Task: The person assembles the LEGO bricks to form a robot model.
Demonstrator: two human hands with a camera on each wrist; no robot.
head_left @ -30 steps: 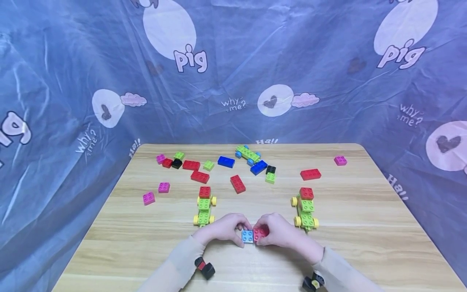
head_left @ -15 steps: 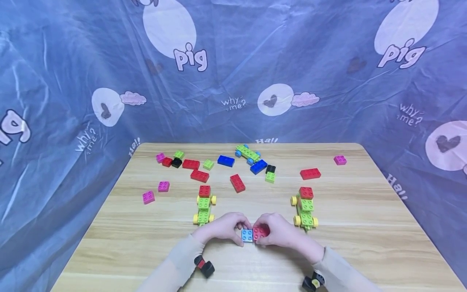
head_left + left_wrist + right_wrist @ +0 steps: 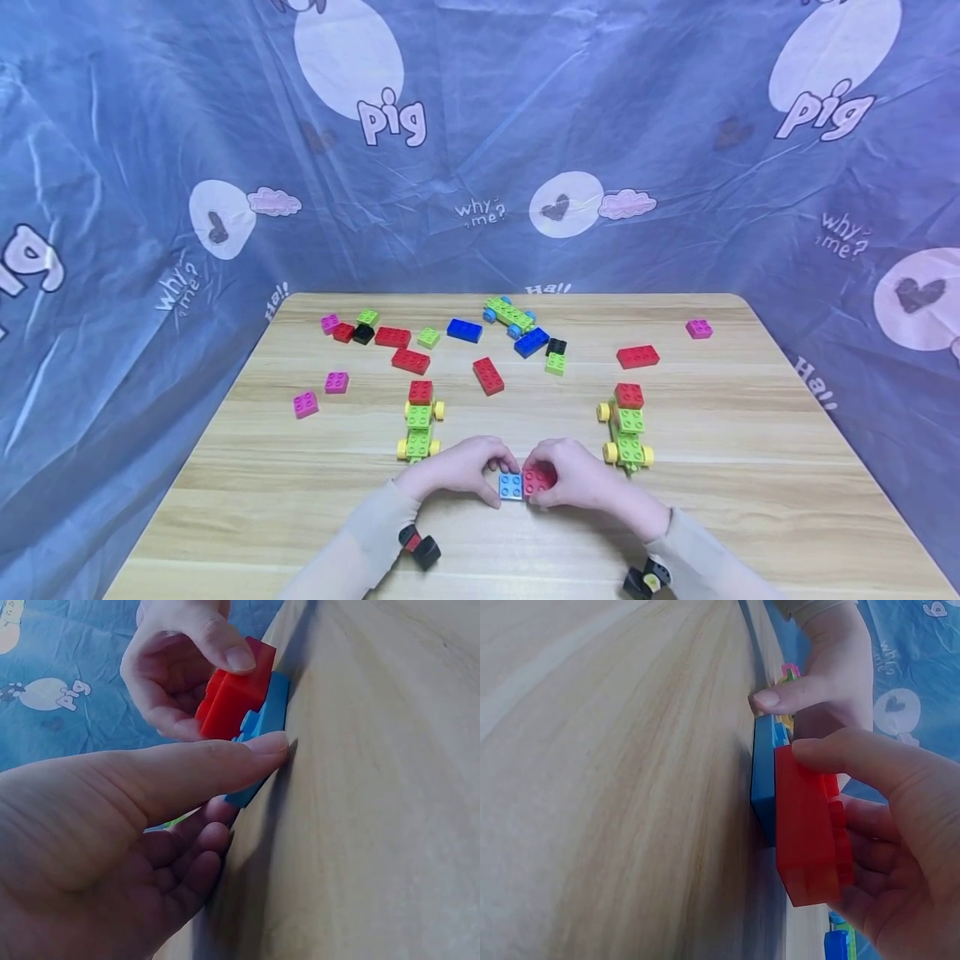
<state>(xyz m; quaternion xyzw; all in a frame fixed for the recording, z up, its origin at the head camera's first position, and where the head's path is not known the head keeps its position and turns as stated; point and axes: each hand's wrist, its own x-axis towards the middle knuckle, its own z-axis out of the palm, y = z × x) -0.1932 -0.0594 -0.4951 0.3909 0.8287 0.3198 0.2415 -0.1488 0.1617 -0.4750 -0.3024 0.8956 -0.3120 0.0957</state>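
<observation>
A light blue brick [image 3: 511, 487] lies flat near the front middle of the table, with studs up. My left hand [image 3: 467, 467] holds it between thumb and fingers; the thumb presses its near side in the left wrist view. Pinched in my right hand [image 3: 568, 473] is a red brick [image 3: 804, 814], studs up. One end of this red brick sits over the right part of the blue brick [image 3: 763, 769], seen edge-on in the right wrist view. Part of the red brick is hidden under the right fingers in the head view.
Beyond the hands stand two green cars with yellow wheels, one at left [image 3: 419, 433] and one at right [image 3: 628, 433]. Several loose bricks, including a red one [image 3: 488, 376], lie farther back. A green base with blue wheels [image 3: 510, 316] is near the back edge.
The light blue and red bricks have shifted very slightly right, with the right hand. Both hands keep their hold, and everything else stays put.
</observation>
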